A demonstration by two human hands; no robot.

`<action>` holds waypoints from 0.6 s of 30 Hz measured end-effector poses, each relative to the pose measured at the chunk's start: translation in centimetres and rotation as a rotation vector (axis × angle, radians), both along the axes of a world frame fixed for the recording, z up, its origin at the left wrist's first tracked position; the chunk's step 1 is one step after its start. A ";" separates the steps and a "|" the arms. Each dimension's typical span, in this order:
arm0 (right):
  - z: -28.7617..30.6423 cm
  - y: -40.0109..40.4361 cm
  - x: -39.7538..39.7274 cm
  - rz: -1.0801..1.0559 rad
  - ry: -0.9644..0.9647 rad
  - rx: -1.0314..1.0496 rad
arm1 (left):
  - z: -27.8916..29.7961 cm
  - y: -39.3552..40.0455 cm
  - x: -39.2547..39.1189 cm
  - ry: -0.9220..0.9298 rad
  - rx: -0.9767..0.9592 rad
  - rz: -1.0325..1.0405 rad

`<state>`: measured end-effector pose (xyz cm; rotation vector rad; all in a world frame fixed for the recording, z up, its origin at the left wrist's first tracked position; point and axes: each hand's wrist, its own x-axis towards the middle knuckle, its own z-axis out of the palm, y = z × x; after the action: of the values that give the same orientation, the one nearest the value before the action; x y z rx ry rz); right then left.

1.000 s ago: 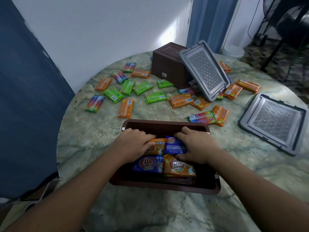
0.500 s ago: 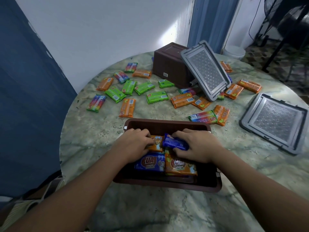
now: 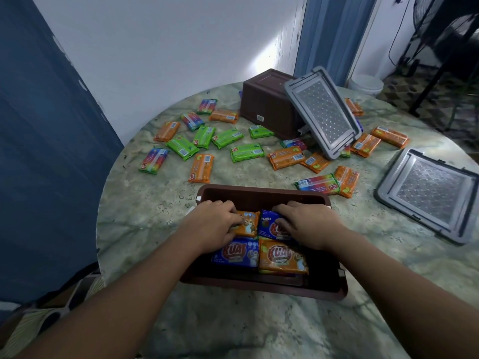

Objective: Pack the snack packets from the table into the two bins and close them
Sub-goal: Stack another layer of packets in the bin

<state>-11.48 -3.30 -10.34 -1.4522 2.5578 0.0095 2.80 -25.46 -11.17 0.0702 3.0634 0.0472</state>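
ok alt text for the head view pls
Left hand and right hand press snack packs into an open brown bin on a round table; more packets, another bin and two lids lie beyond.

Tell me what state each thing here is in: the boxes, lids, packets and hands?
Near brown bin: upright, open, partly filled.
Far brown bin: upside down, empty side hidden.
Grey lid: off, leaning against the far bin.
Second grey lid: off, flat on the table.
Loose snack packets: scattered, unpacked.
Left hand: pressing an orange packet.
Right hand: on a blue packet.
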 end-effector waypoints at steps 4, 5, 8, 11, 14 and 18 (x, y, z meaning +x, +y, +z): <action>-0.1 0.3 0.2 0.038 0.018 -0.003 | -0.1 -0.1 0.0 -0.006 0.004 0.008; -0.1 0.3 0.3 0.046 0.020 0.008 | -0.1 -0.1 0.1 -0.006 0.003 0.009; -0.1 0.2 0.4 0.082 0.067 0.064 | -0.1 -0.1 0.0 -0.010 0.004 0.008; -0.2 0.2 0.4 0.103 0.088 0.079 | -0.1 -0.1 0.0 -0.016 0.000 0.004; -0.1 0.2 0.4 0.131 0.095 0.077 | -0.1 -0.1 0.0 -0.023 -0.004 0.004; 0.0 0.4 0.5 0.146 0.090 0.057 | 0.3 0.1 0.0 -0.032 -0.009 0.015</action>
<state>-10.95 -2.94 -10.36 -1.6488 2.4910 0.1717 2.76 -25.37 -10.91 0.0449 3.0321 0.0347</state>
